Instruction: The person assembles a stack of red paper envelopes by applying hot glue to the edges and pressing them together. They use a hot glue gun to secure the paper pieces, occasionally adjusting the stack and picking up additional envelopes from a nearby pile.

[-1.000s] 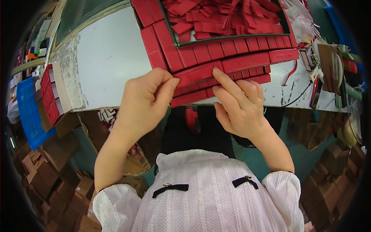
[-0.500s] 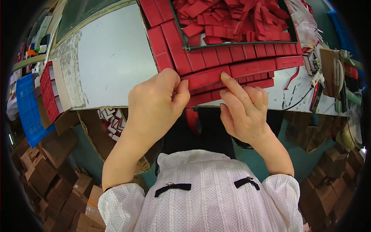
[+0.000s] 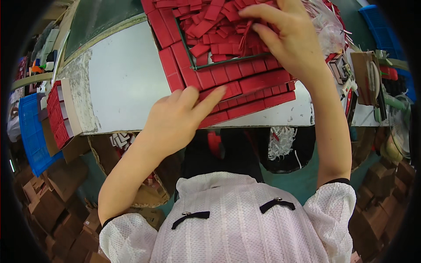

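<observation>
Hands: two, a left hand and a right hand
Blue crates: two, one at left, one at upper right
Loose red pieces: too many to count
Rows of red pieces: several, number unclear

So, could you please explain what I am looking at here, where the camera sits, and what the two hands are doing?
The picture comes from a wide fisheye camera worn on a person's head, looking down, which is why straight edges bend near the rim. There is no machine: a person in a white knitted top works with bare hands at a white worktable. The left hand lies with its fingertips on rows of small red folded pieces lined up near the table's front edge. The right hand reaches further back into a loose pile of red pieces and pinches a few of them. To the left stand a blue crate and a stack of more red pieces. Brown cardboard boxes sit on the floor below.
</observation>
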Action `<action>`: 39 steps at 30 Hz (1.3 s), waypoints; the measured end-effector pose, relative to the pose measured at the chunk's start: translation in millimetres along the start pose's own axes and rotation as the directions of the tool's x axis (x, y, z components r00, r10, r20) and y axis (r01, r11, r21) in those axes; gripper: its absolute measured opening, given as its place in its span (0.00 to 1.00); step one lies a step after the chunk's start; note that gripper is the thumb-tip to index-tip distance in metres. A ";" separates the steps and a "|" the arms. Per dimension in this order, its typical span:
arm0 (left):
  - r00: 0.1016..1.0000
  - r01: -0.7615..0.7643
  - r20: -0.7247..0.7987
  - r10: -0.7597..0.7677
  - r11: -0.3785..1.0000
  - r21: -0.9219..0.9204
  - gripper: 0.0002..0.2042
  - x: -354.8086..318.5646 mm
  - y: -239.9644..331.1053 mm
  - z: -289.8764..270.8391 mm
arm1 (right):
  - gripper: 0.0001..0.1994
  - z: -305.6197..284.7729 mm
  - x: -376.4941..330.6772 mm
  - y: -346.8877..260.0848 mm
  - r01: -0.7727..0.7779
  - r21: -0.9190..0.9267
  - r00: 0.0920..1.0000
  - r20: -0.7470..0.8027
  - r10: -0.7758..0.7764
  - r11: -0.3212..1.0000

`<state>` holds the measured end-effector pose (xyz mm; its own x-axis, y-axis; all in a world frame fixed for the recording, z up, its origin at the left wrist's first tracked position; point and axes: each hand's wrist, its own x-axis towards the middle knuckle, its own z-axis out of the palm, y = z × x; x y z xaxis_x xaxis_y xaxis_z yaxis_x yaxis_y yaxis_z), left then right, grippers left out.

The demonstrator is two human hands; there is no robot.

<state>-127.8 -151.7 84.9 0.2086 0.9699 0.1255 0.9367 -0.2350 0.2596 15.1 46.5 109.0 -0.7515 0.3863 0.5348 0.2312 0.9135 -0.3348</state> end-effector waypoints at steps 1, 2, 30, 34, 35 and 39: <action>0.997 -0.044 -0.072 0.041 0.998 -0.039 0.24 -9.4 -7.3 6.9 | 0.07 -2.8 1.6 -3.1 -0.013 -0.015 1.000 0.008 0.013 1.000; 0.991 -0.055 -0.124 0.048 0.997 -0.047 0.22 -17.0 -11.5 12.0 | 0.07 -7.8 3.0 -9.0 -0.026 -0.031 1.000 0.015 0.026 0.999; 0.938 0.276 0.008 -0.347 0.731 -0.623 0.05 51.5 37.0 15.8 | 0.14 -17.3 -144.1 -4.3 -0.071 -0.030 0.960 -0.275 0.060 0.997; 0.929 0.302 -0.020 -0.370 0.787 -0.538 0.06 63.2 38.7 22.3 | 0.14 -19.3 -156.8 -0.1 -0.159 0.030 0.947 -0.277 0.161 0.987; 0.927 0.311 -0.022 -0.374 0.800 -0.514 0.06 65.0 39.3 23.5 | 0.14 -19.7 -158.7 0.3 -0.166 0.033 0.945 -0.279 0.169 0.986; 0.900 0.386 0.004 -0.435 0.793 -0.472 0.06 67.8 42.5 23.1 | 0.13 -18.8 -165.5 1.1 -0.186 0.052 0.940 -0.282 0.194 0.981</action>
<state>-67.4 -94.5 82.3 -0.2189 0.9757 -0.0039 0.6901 0.1576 0.7063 151.3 -14.0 34.7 -0.4876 0.5759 0.6562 0.3346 0.8175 -0.4688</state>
